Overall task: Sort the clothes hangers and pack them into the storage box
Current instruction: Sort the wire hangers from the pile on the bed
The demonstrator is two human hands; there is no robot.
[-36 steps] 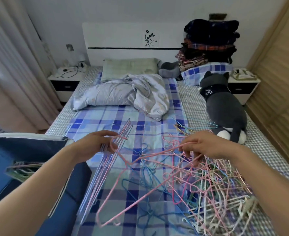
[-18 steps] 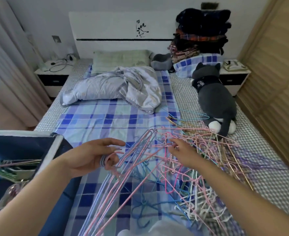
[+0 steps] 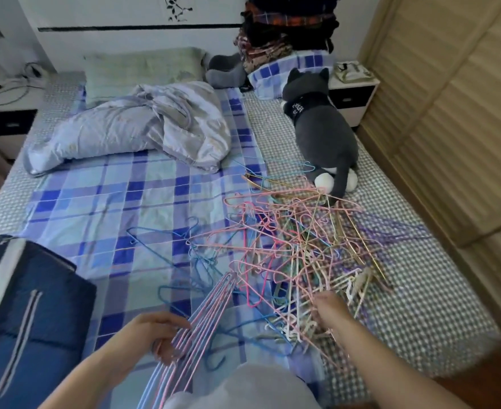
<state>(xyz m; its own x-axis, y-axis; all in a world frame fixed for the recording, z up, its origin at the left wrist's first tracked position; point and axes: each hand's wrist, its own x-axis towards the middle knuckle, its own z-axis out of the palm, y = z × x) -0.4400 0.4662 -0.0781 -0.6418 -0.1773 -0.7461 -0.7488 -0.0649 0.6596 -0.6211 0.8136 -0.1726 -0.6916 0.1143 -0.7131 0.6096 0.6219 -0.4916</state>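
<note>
A tangled pile of thin wire hangers (image 3: 299,240) in pink, white, yellow, blue and purple lies on the right half of the bed. My left hand (image 3: 157,335) grips a stacked bundle of pink and blue hangers (image 3: 202,317) that slants from the lower middle up toward the pile. My right hand (image 3: 328,311) reaches down into the near edge of the pile among white and pink hangers; its fingertips are hidden, so I cannot see whether it grips one. A few loose blue hangers (image 3: 166,240) lie on the sheet left of the pile. The dark blue fabric storage box (image 3: 34,320) stands at the lower left.
A crumpled grey-blue quilt (image 3: 137,128) and a green pillow (image 3: 143,69) lie at the head of the bed. A grey plush cat (image 3: 323,134) lies at the right beside the pile. Folded clothes (image 3: 284,31) are stacked by the headboard. A wooden wardrobe (image 3: 449,113) lines the right side.
The view has tilted down and nearer the bed. My right hand dropped from the pile's top to its near edge. The bundle in my left hand has swung lower.
</note>
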